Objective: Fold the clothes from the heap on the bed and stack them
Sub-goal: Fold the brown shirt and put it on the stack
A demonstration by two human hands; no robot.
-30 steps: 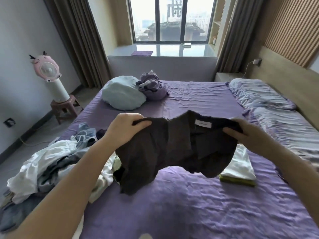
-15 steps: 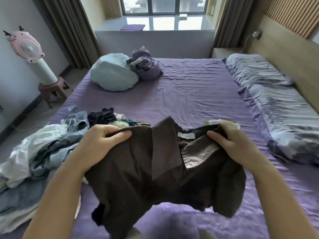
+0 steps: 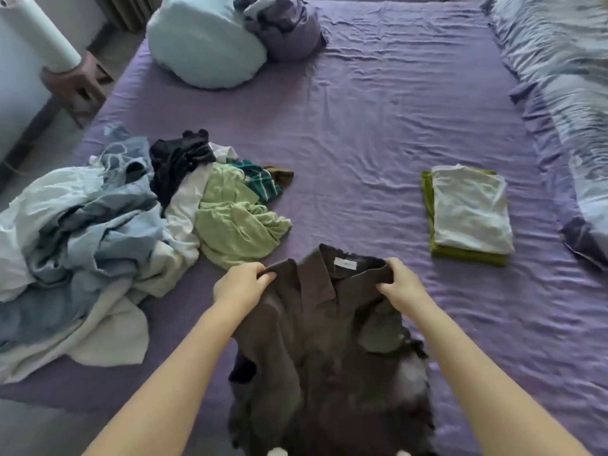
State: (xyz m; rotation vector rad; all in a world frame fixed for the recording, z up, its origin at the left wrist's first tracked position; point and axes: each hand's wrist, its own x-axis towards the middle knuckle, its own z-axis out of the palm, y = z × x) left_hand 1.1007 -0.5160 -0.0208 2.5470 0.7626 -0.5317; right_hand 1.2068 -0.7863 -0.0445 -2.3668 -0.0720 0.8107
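Brown cloth fills the near middle of the head view: a collared shirt (image 3: 329, 350) with a white label inside the neck, lying on the purple sheet of the bed (image 3: 378, 110) at its near edge. The left hand (image 3: 241, 286) grips the shirt's left shoulder, fingers and thumb curled round a fold of the fabric. The right hand (image 3: 399, 284) pinches the right shoulder in the same way. Both hands sit just beside the collar, one on each side, with the shirt's body running down toward the camera; its lower hem is blurred.

To the left lies the heap (image 3: 108, 232) of unfolded clothes: white, pale blue, black, light green and a green-striped piece, tangled together and reaching the bed's left edge. Its green part lies just beside the left hand.

To the right, well apart from the shirt, sits the stack (image 3: 468, 213): a white folded piece on top of an olive-green one.

At the far side rest a pale blue cushion (image 3: 204, 44) and, touching it, a purple bundle (image 3: 283, 26). Patterned pillows (image 3: 566, 77) line the right edge. A stool (image 3: 77, 85) stands on the floor to the left.
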